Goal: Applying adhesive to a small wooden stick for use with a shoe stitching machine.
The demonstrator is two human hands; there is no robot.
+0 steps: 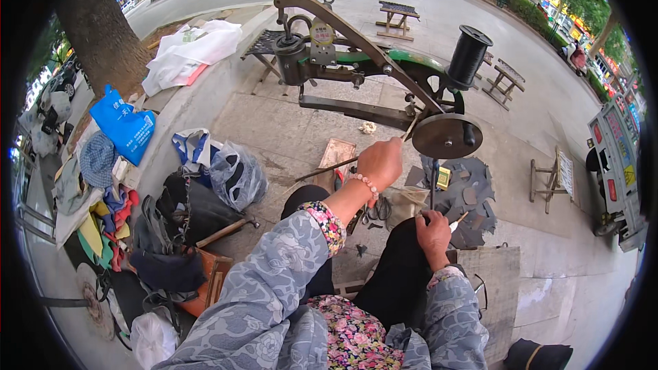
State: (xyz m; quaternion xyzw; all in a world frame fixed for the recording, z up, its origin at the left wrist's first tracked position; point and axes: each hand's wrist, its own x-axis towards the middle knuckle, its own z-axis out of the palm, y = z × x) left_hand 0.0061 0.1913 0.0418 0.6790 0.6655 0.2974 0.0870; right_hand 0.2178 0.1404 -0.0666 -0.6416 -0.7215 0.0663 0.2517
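My left hand (381,166), with a beaded bracelet at the wrist, is raised just left of the hand wheel (447,136) of a hand-cranked shoe-patching machine (370,62). Its fingers are curled closed beside the machine's thin stand rods; what they hold, if anything, is hidden. My right hand (434,238) rests at my right knee with the fingers bent inward, close to the upright stand rod (433,185). Beside it shows a small white object with a pointed tan tip (455,223); I cannot tell whether the hand touches it. A large black thread spool (469,57) sits on the machine.
Dark sheet scraps (473,195) with a small yellow box (444,178) lie right of the stand. Bags, cloth scraps (103,226) and a hammer (226,231) crowd the left. Folding stools (554,175) stand around. A board (490,288) lies at my right.
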